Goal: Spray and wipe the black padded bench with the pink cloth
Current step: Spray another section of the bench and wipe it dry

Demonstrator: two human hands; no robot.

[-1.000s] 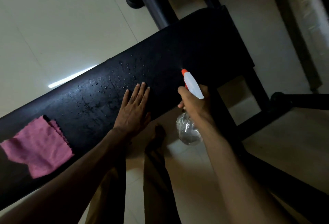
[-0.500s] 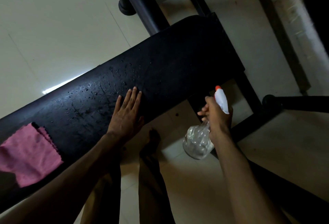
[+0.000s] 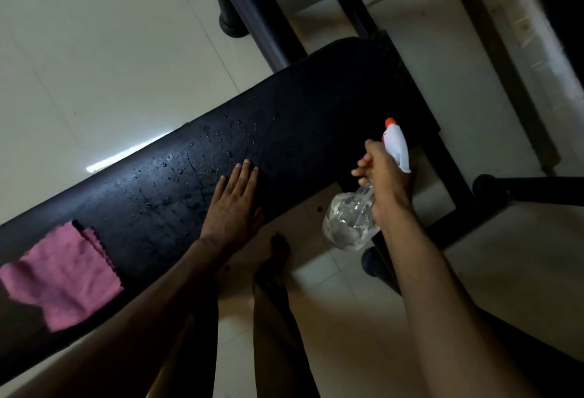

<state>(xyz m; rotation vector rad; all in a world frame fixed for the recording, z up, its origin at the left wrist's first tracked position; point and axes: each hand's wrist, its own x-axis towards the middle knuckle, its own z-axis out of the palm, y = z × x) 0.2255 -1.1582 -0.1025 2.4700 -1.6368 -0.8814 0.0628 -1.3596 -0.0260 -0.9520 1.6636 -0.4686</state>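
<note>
The black padded bench [image 3: 316, 107] runs diagonally from lower left to upper right, with water droplets beading on its middle. A pink cloth [image 3: 63, 277] lies flat on the bench's left end. My left hand [image 3: 234, 208] rests flat on the pad, fingers straight, near the wet patch. My right hand [image 3: 384, 176] grips the neck of a clear spray bottle [image 3: 350, 220] with a white and orange nozzle, held off the bench's near edge, nozzle pointing up and away.
Black metal frame tubes [image 3: 252, 12] rise beyond the bench, and more frame legs [image 3: 505, 187] with round end caps stand at the right. Pale tiled floor [image 3: 94, 50] surrounds it. My bare foot [image 3: 278, 252] stands below the bench edge.
My right hand pulled the spray bottle back off the pad toward the right and turned the nozzle more upright. My left hand stayed flat on the bench.
</note>
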